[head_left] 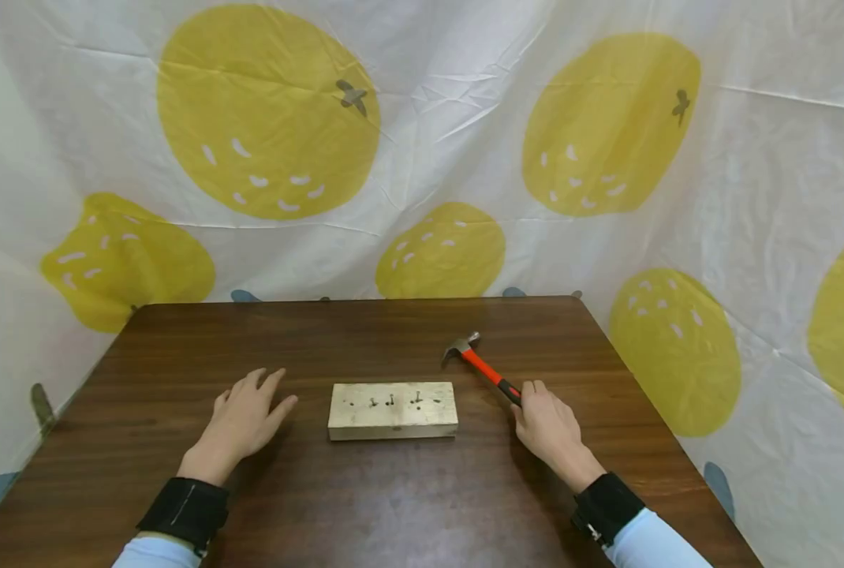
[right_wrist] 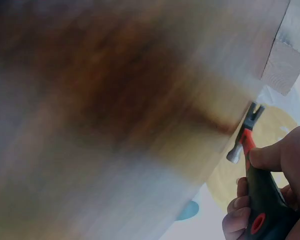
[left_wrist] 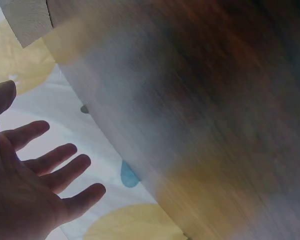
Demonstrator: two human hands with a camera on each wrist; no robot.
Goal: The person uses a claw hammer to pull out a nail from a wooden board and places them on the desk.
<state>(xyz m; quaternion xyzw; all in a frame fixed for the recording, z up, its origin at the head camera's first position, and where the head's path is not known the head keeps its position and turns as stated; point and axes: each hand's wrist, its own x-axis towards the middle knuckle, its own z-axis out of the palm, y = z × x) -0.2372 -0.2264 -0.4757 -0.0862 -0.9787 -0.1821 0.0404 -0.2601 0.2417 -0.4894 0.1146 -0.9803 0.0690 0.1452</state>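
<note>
A claw hammer (head_left: 484, 367) with a red and black handle is gripped near the handle's end by my right hand (head_left: 551, 426). Its metal head points away toward the far side of the table. In the right wrist view, thumb and fingers wrap the black grip (right_wrist: 262, 200) of the hammer. Between my hands lies a pale wooden block (head_left: 393, 431) with several nails (head_left: 390, 399) standing in its top, some of them tilted. To the left of the block, my left hand (head_left: 240, 422) hovers over the table with spread fingers and holds nothing; its palm shows in the left wrist view.
The dark brown wooden table (head_left: 393, 505) reaches back to a white curtain (head_left: 450, 118) printed with yellow fruit, which also hangs along both sides. A black band (head_left: 184, 511) wraps the left wrist, and another band (head_left: 610, 509) the right.
</note>
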